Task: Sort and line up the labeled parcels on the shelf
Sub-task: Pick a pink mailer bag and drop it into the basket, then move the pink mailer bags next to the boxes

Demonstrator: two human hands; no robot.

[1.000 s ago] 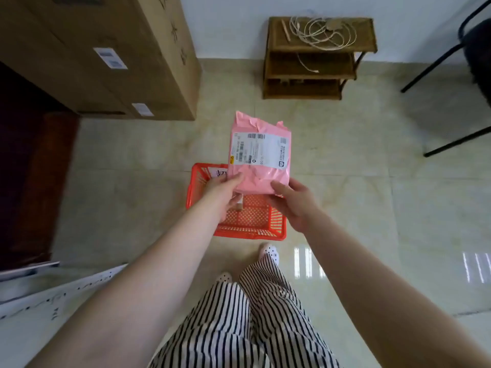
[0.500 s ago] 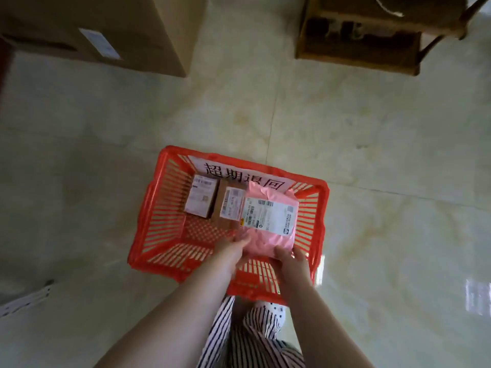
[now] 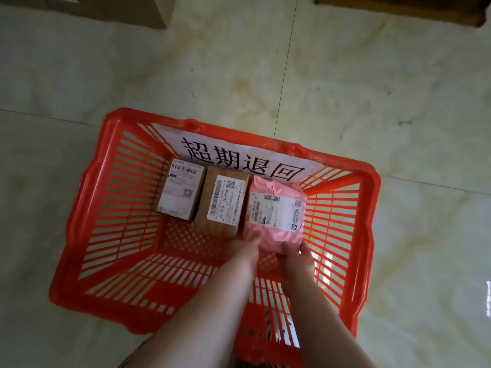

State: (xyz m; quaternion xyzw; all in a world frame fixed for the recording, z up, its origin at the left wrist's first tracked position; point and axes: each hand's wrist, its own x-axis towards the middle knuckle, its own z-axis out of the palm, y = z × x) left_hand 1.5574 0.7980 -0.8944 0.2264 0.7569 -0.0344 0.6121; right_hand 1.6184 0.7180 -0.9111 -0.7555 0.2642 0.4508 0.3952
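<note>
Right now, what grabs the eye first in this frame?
The red basket on the pale tiled floor, with a white sign of large black characters on its far wall. Along that wall sit two brown boxes and a pink parcel, labels up. Both hands, left hand and right hand, grip the pink parcel's near edge.

Both hands [image 3: 268,251] hold pink parcel [image 3: 275,213] in basket [image 3: 87,208].
</note>
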